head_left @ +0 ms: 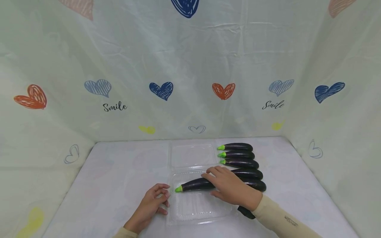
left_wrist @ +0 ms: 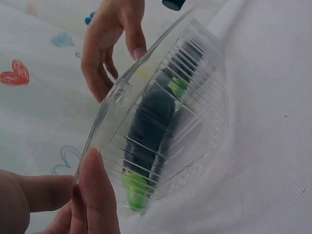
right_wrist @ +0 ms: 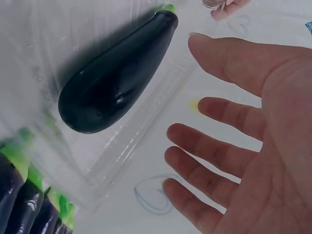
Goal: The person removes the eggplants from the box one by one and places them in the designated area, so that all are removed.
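A clear plastic clamshell container lies unfolded on the table, its lid laid back at the far side. One dark purple eggplant with a green stem end lies crosswise in the base, stem to the left. My left hand is at the base's left side; in the left wrist view its thumb and fingers pinch the rim. Over the eggplant's thick end is my right hand, partly hiding it in the head view. The right wrist view shows that hand with spread fingers and nothing in them, apart from the eggplant.
Several more eggplants lie in a column right of the container, stems pointing left; the nearer ones are partly behind my right hand. A pale cloth covers the table. A curtain printed with hearts hangs behind and at both sides.
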`<state>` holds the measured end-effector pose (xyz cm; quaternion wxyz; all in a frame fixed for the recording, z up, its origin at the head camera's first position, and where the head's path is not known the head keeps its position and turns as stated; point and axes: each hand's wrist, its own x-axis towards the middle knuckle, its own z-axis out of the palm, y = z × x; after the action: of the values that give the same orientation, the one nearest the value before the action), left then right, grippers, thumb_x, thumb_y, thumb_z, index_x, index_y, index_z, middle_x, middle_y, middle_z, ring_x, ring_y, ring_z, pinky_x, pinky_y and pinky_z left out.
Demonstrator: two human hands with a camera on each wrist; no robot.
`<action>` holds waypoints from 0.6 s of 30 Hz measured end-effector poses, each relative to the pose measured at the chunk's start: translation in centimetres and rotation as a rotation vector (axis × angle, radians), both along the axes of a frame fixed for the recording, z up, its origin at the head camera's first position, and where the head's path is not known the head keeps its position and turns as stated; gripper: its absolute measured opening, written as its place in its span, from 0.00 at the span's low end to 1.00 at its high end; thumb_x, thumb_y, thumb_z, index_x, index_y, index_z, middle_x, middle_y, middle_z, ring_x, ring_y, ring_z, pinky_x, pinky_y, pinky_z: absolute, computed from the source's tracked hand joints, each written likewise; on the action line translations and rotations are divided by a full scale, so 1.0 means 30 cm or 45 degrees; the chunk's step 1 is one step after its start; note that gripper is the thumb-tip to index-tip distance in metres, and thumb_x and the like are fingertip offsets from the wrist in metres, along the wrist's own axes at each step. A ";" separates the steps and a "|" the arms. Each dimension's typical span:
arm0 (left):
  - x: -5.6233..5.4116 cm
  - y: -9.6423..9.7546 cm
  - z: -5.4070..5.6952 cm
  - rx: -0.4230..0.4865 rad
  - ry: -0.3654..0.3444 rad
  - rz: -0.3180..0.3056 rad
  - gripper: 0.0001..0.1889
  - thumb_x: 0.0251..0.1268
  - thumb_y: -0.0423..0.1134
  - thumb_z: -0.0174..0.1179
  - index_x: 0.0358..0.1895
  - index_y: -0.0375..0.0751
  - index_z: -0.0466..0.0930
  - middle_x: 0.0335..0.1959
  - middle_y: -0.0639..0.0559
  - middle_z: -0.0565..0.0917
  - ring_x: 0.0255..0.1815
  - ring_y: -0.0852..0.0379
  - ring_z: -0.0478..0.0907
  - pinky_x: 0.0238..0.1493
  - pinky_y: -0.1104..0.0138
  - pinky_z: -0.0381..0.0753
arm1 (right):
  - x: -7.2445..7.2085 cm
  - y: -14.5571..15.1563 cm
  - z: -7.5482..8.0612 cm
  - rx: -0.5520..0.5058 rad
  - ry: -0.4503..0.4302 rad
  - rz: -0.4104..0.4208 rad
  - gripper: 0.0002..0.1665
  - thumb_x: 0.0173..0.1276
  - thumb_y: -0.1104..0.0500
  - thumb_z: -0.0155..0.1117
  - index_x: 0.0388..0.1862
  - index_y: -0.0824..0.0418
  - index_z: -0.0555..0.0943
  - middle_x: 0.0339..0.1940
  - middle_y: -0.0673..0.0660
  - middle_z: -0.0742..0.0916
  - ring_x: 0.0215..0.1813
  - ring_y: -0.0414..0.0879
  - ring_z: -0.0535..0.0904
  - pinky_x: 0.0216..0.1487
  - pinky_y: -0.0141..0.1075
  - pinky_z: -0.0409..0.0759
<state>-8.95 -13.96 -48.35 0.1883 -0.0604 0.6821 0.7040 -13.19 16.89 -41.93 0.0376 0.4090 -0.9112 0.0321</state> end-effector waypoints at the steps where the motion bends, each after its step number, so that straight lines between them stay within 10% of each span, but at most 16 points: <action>1: 0.000 0.000 -0.001 0.001 0.002 -0.001 0.23 0.75 0.32 0.62 0.66 0.25 0.68 0.42 0.48 0.79 0.33 0.56 0.79 0.26 0.67 0.86 | -0.002 -0.004 -0.001 0.009 0.001 0.009 0.37 0.63 0.50 0.83 0.68 0.57 0.79 0.62 0.55 0.84 0.64 0.52 0.81 0.66 0.48 0.82; 18: -0.002 -0.002 -0.006 0.003 0.008 -0.001 0.23 0.76 0.32 0.62 0.66 0.25 0.68 0.42 0.48 0.79 0.33 0.56 0.80 0.26 0.67 0.86 | -0.016 -0.063 -0.011 0.146 -0.077 0.066 0.35 0.66 0.50 0.80 0.68 0.59 0.79 0.61 0.57 0.84 0.63 0.53 0.81 0.63 0.47 0.82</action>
<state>-9.01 -14.03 -48.52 0.1863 -0.0576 0.6819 0.7050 -13.68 14.99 -42.27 -0.0142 0.4326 -0.9014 -0.0068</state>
